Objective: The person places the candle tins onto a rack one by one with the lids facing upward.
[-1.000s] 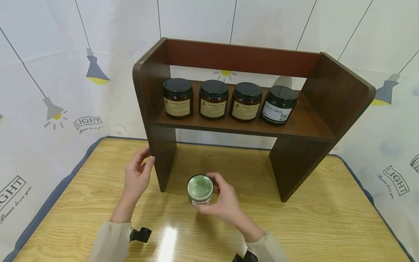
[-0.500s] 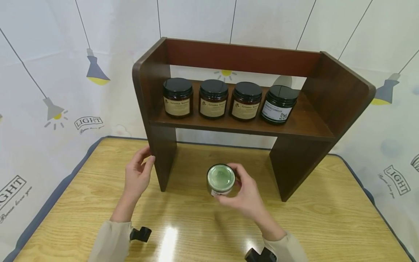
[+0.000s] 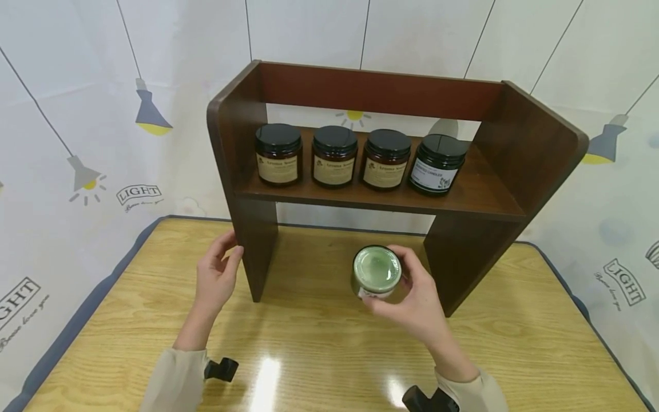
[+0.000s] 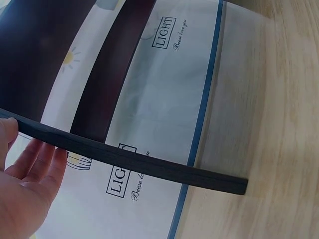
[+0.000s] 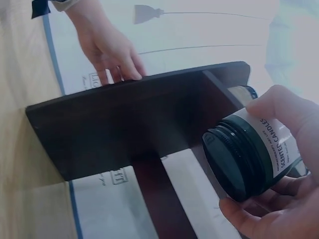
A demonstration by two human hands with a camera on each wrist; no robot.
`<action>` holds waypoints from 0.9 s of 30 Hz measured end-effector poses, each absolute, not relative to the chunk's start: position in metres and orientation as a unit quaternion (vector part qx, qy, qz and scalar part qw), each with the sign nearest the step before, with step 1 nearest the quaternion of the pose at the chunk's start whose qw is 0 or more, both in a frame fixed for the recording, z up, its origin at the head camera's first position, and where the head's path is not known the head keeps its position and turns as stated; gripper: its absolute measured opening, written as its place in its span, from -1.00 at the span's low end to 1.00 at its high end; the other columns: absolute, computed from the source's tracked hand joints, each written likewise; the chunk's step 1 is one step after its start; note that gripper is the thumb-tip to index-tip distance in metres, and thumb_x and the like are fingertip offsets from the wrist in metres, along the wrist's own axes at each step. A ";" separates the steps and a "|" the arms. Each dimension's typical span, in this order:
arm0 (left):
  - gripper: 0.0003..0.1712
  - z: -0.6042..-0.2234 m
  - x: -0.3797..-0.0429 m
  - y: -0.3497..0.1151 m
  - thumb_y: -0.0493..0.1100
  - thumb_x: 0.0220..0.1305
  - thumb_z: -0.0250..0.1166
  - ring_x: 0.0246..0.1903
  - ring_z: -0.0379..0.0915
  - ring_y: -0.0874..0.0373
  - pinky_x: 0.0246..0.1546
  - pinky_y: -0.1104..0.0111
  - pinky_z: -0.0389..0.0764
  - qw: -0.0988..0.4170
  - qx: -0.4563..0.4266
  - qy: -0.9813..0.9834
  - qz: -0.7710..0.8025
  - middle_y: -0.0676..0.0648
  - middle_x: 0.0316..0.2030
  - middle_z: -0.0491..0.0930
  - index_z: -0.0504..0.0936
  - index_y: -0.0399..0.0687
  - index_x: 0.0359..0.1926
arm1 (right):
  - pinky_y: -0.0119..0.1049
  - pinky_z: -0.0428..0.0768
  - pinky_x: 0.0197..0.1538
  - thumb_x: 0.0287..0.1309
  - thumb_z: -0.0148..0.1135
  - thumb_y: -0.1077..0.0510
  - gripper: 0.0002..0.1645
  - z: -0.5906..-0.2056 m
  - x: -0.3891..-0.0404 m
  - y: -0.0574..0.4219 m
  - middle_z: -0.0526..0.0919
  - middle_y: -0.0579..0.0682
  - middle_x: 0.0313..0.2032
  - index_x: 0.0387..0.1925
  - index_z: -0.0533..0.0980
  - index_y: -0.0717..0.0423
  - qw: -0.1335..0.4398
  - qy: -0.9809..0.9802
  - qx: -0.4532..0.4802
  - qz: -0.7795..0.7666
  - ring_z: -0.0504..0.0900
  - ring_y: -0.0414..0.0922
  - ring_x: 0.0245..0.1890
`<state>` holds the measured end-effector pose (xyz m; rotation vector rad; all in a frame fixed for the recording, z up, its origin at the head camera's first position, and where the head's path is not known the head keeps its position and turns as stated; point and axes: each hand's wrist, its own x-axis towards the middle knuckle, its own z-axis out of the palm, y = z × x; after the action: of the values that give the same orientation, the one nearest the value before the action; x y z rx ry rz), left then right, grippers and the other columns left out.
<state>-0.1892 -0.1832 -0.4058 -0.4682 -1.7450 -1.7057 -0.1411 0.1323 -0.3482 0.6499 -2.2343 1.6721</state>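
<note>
My right hand [image 3: 419, 303] grips a scented candle jar [image 3: 377, 269] under the upper board of a dark brown wooden shelf [image 3: 479, 197]. The jar's pale green base faces up at the head camera. In the right wrist view its black lid [image 5: 225, 164] is on the opposite end, and a white label [image 5: 275, 142] wraps the side. At the shelf's left side panel, my left hand [image 3: 218, 274] holds the front edge. Thumb and fingers lie on either side of this panel edge [image 4: 149, 162] in the left wrist view.
On the upper board stands a row of lidded candle jars: several amber ones [image 3: 333, 157] with tan labels, then a dark green one [image 3: 437, 166] with a white label. The shelf's right side panel [image 3: 458, 257] is close to my right hand. A wooden table [image 3: 319, 366] lies beneath.
My right hand has carried the candle jar rightward and slightly up, closer to the right side panel. My left hand has stayed on the left panel.
</note>
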 end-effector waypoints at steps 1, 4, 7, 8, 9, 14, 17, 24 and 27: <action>-0.70 -0.405 -0.189 -0.183 -0.63 0.18 0.03 -0.11 0.46 0.32 -0.17 0.61 0.53 0.323 -0.177 -0.666 -0.648 0.19 -0.12 0.55 0.36 -0.73 -0.03 | -0.49 0.50 -0.01 -0.36 0.45 0.45 -0.21 -0.346 -0.141 0.134 0.51 0.01 -0.06 0.06 0.37 0.26 0.147 -0.769 0.226 0.579 0.49 -0.19 -0.07; -0.70 -0.405 -0.189 -0.183 -0.63 0.18 0.03 -0.12 0.46 0.33 -0.17 0.61 0.53 0.324 -0.175 -0.667 -0.647 0.19 -0.13 0.55 0.36 -0.73 -0.03 | -0.51 0.50 -0.03 -0.39 0.43 0.51 -0.19 -0.340 -0.139 0.140 0.51 0.01 -0.06 0.06 0.37 0.30 0.173 -0.758 0.237 0.583 0.49 -0.19 -0.09; -0.70 -0.406 -0.189 -0.183 -0.64 0.18 0.03 -0.12 0.46 0.33 -0.18 0.62 0.53 0.324 -0.172 -0.667 -0.648 0.19 -0.14 0.55 0.37 -0.72 -0.03 | -0.50 0.51 -0.04 -0.44 0.40 0.58 -0.16 -0.335 -0.138 0.145 0.51 0.02 -0.07 0.06 0.36 0.36 0.197 -0.740 0.250 0.592 0.50 -0.17 -0.10; -0.70 -0.405 -0.189 -0.183 -0.64 0.18 0.03 -0.12 0.46 0.33 -0.18 0.62 0.53 0.324 -0.171 -0.667 -0.649 0.19 -0.14 0.55 0.37 -0.72 -0.03 | -0.50 0.51 -0.05 -0.45 0.39 0.60 -0.16 -0.333 -0.138 0.147 0.51 0.02 -0.07 0.06 0.35 0.37 0.203 -0.735 0.253 0.595 0.50 -0.17 -0.10; -0.70 -0.406 -0.189 -0.183 -0.64 0.18 0.03 -0.12 0.46 0.33 -0.18 0.62 0.52 0.324 -0.170 -0.667 -0.649 0.19 -0.14 0.55 0.37 -0.72 -0.03 | -0.50 0.52 -0.05 -0.46 0.37 0.62 -0.16 -0.331 -0.137 0.148 0.52 0.03 -0.07 0.06 0.35 0.38 0.206 -0.728 0.254 0.603 0.50 -0.16 -0.10; -0.70 -0.406 -0.189 -0.183 -0.64 0.18 0.03 -0.12 0.46 0.33 -0.17 0.62 0.52 0.323 -0.172 -0.666 -0.651 0.19 -0.14 0.56 0.37 -0.72 -0.03 | -0.50 0.54 -0.07 -0.48 0.30 0.68 -0.15 -0.324 -0.134 0.156 0.50 0.05 -0.06 0.06 0.35 0.37 0.208 -0.696 0.265 0.635 0.53 -0.18 -0.12; -0.70 -0.407 -0.189 -0.183 -0.64 0.18 0.03 -0.12 0.46 0.33 -0.17 0.61 0.52 0.322 -0.174 -0.663 -0.653 0.19 -0.13 0.56 0.36 -0.73 -0.03 | -0.49 0.54 -0.05 -0.49 0.27 0.70 -0.14 -0.319 -0.133 0.159 0.49 0.09 -0.06 0.06 0.35 0.37 0.214 -0.674 0.274 0.651 0.54 -0.16 -0.12; -0.71 -0.406 -0.189 -0.183 -0.62 0.20 0.03 -0.12 0.46 0.33 -0.17 0.61 0.53 0.321 -0.166 -0.669 -0.650 0.20 -0.14 0.55 0.37 -0.72 -0.03 | -0.45 0.51 0.00 -0.53 0.21 0.74 -0.11 -0.306 -0.128 0.171 0.49 0.10 -0.04 0.07 0.36 0.37 0.239 -0.656 0.256 0.669 0.53 -0.12 -0.10; -0.71 -0.406 -0.189 -0.183 -0.62 0.20 0.03 -0.12 0.46 0.33 -0.17 0.61 0.53 0.320 -0.164 -0.670 -0.650 0.20 -0.14 0.55 0.38 -0.72 -0.03 | -0.44 0.52 -0.02 -0.51 0.19 0.75 -0.11 -0.300 -0.128 0.178 0.50 0.11 -0.04 0.09 0.36 0.40 0.252 -0.651 0.259 0.668 0.54 -0.10 -0.11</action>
<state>-0.1890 -0.1829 -0.4061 -0.4305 -1.7610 -1.7076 -0.1279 0.1778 -0.2996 0.7034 -1.7695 1.8171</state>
